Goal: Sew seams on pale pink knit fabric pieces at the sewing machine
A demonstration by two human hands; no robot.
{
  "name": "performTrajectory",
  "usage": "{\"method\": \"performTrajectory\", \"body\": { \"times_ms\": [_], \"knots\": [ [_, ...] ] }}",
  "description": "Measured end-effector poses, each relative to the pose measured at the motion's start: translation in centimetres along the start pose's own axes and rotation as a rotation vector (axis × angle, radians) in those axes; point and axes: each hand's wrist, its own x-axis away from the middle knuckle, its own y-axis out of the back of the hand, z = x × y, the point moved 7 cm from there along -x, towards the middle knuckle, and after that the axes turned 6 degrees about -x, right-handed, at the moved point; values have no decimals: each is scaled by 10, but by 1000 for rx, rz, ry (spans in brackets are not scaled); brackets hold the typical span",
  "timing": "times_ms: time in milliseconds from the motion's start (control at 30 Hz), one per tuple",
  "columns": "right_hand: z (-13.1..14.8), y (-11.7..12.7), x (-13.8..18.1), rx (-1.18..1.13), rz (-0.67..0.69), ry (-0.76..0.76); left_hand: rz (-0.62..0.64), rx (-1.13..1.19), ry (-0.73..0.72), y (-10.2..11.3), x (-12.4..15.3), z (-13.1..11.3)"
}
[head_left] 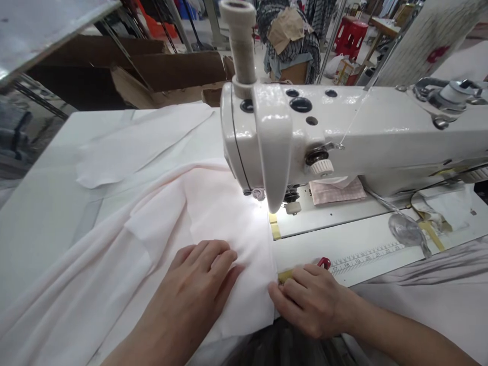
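Observation:
A pale pink fabric piece (224, 203) lies across the sewing machine bed, its right edge running under the needle area. My left hand (206, 274) rests on top of it, fingers bent and pressed together against the cloth. At the fabric's right edge, my right hand (310, 300) is closed, thumb and forefinger pinching the cloth. A small red loop (324, 263) shows just behind the right knuckles; whether that hand holds it cannot be made out. The white sewing machine (274, 137) stands over the fabric with its lamp lit. Its needle and presser foot are mostly hidden.
Another pale cloth panel (141, 142) lies at the back left of the table. A printed ruler strip (366, 256) runs along the front right. Folded pink checked cloth (337, 190) sits under the machine arm. Behind the table are cardboard boxes (175, 71) and a red stool (351, 38).

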Motion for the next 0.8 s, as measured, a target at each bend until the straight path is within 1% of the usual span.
{"method": "performTrajectory", "body": {
  "times_ms": [67,167,233,367,400,467,533,567,667,800],
  "knots": [
    [-2,1,2,8,-26,-20,2,-12,-15,0,-4,-1],
    [-2,-1,4,36,-26,-28,16,-15,-11,-1,-10,-2],
    [-1,-5,6,44,8,-35,15,7,-4,-4,-16,-5],
    [0,-8,6,46,137,-100,-65,62,-20,-15,-27,-12],
    [1,-4,5,56,137,-100,-80,68,-21,-18,-28,-12],
    [4,11,0,96,79,-73,-83,100,-3,-26,-28,-9],
    [9,23,-4,134,15,-10,-93,156,23,-30,-24,-4],
    [11,25,-5,148,2,22,-101,174,28,-31,-21,-2],
    [10,15,-2,154,15,54,-96,136,-22,-35,-15,0],
    [3,-7,5,144,14,-15,-43,36,-128,-37,-12,-9]
  ]
}}
